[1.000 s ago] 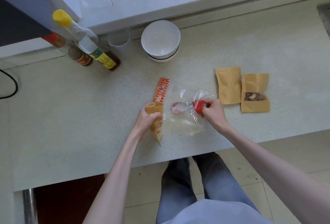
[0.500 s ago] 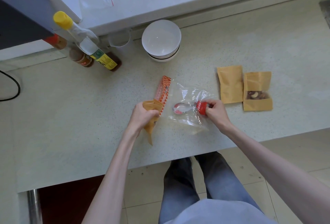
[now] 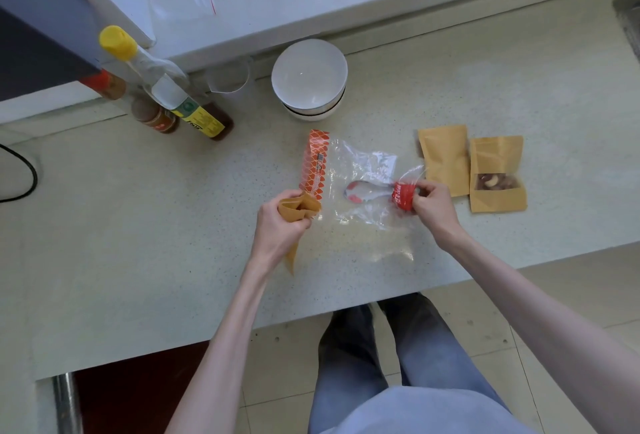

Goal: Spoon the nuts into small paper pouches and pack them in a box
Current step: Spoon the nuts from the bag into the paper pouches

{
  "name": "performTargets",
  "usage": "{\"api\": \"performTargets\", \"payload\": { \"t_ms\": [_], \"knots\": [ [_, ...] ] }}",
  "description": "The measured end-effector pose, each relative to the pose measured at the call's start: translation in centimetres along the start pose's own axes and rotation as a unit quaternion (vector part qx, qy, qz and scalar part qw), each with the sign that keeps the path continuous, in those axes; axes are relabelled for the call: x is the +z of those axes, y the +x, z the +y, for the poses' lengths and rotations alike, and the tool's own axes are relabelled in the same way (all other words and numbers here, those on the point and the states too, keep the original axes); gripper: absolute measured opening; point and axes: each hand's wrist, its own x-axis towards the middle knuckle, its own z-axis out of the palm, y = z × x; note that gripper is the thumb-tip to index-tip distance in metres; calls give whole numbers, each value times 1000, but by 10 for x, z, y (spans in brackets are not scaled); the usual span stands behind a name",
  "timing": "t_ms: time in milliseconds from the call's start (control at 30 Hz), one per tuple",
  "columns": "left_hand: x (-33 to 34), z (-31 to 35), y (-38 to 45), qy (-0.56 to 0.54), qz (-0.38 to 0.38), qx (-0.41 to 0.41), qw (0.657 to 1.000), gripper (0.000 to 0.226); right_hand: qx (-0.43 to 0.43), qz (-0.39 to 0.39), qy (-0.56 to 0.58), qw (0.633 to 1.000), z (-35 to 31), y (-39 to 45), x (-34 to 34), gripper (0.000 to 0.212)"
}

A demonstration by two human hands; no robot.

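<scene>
Left hand (image 3: pixel 280 225): closed round an empty paper pouch (image 3: pixel 298 211), mouth squeezed open and facing up, body hanging below the fist above the table (image 3: pixel 138 225).

Right hand (image 3: pixel 433 199): fingertips pinching the red handle of a spoon (image 3: pixel 375 191); the pale bowl of the spoon lies inside a clear plastic bag (image 3: pixel 363 187) spread flat on the table. Whether any nuts sit in the spoon cannot be told.

Pouch, handling: thin, light, creases readily; likely best held at the rim so the mouth stays open. Plastic bag: limp, slippery, apt to drag with the spoon.

Filled pouch (image 3: pixel 497 174): flat on the table right of the bag, nuts showing through its window. Plain pouch (image 3: pixel 444 158): just beside it, contents unseen.

Orange strip (image 3: pixel 314 165): at the bag's left edge, touching the held pouch.

Background: stacked white bowls (image 3: pixel 309 78), clear cup (image 3: pixel 228 78), sauce bottles (image 3: pixel 166 101), all well apart from the work. No box in view.
</scene>
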Motion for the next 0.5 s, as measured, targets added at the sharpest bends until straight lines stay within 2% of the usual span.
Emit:
{"api": "performTargets", "payload": {
  "t_ms": [200,400,500],
  "knots": [
    [-3,10,0,19,-1,81,996,41,17,-15,46,999,-10,2,-9,33],
    [2,18,11,-1,0,1,1000,35,29,-4,44,999,-9,4,-11,31],
    [2,20,14,-6,-6,-11,1000,34,31,1,43,999,-9,6,-12,29]
  ]
}}
